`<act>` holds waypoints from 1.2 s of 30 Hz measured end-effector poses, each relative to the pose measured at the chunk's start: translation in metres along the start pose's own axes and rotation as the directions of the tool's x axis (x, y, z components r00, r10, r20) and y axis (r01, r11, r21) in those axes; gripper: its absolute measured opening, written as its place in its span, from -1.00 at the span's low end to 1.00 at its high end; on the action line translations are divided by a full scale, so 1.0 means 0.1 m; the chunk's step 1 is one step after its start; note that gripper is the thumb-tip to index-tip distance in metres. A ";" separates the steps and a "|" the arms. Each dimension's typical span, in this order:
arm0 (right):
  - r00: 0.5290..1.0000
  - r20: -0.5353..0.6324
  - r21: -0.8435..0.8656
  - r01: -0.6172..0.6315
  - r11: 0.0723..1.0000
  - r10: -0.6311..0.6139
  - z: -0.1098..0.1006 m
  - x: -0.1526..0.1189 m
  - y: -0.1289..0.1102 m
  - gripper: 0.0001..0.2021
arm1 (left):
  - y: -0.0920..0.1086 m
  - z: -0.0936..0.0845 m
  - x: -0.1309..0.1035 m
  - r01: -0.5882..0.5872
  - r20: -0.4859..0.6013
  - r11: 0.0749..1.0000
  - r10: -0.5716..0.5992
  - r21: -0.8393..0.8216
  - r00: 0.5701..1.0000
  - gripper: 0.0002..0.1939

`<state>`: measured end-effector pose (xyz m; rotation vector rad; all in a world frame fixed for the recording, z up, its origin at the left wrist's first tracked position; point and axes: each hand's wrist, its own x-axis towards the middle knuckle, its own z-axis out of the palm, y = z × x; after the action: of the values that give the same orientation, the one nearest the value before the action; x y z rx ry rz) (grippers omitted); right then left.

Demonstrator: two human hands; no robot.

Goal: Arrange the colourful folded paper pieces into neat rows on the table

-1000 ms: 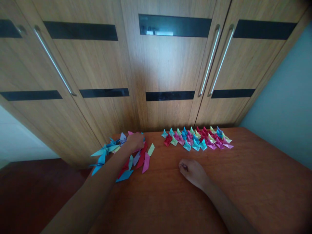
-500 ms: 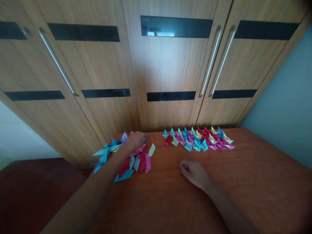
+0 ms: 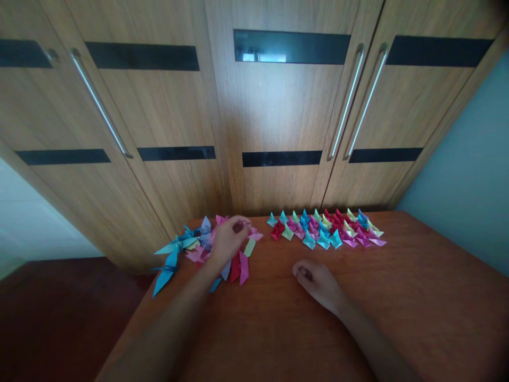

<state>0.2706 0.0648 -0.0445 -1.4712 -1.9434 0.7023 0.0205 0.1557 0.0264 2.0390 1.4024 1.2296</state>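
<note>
Left hand [image 3: 229, 239], between eleven and twelve o'clock, arches over the folded paper pieces with thumb and fingers bent close together; a pink folded piece [image 3: 255, 234] lies at its fingertips, though whether it is gripped I cannot tell. Right hand [image 3: 316, 280], at one o'clock, rests on the counter [image 3: 278, 323], loosely curled, with nothing visible in it. Blue folded cranes [image 3: 169, 265] lie at ten to eleven o'clock. Close rows of small colored folded pieces [image 3: 323, 240] stand at one o'clock, beyond the right hand, near the wooden cabinet [image 3: 278, 111].
</note>
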 end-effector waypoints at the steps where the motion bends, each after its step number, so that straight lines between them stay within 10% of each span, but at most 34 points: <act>1: 1.000 -0.018 0.072 0.015 0.997 -0.014 0.01 0.00 -0.02 -0.84 | 0.03 0.10 -0.14 0.024 -0.016 0.995 -0.026 -0.095 1.000 -0.84; 11: 0.993 -0.079 0.168 0.096 0.981 -0.084 0.09 -0.03 -0.20 -0.82 | 0.16 0.75 -0.88 0.232 0.096 0.886 -0.211 -0.402 0.973 -0.88; 22: 0.984 -0.144 0.107 0.120 0.987 -0.104 0.03 -0.01 -0.13 -0.76 | 0.19 0.62 -0.88 0.289 0.210 0.827 -0.211 -0.482 0.955 -0.76; 36: 0.990 -0.110 0.204 0.109 0.973 -0.088 0.02 0.00 -0.09 -0.71 | 0.18 0.58 -0.90 0.113 0.270 0.965 -0.047 -0.235 0.962 -0.88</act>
<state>0.2633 0.0630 -0.0397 -1.2498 -1.7938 0.7491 0.0670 0.0772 -0.0327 1.8723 1.1336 1.0015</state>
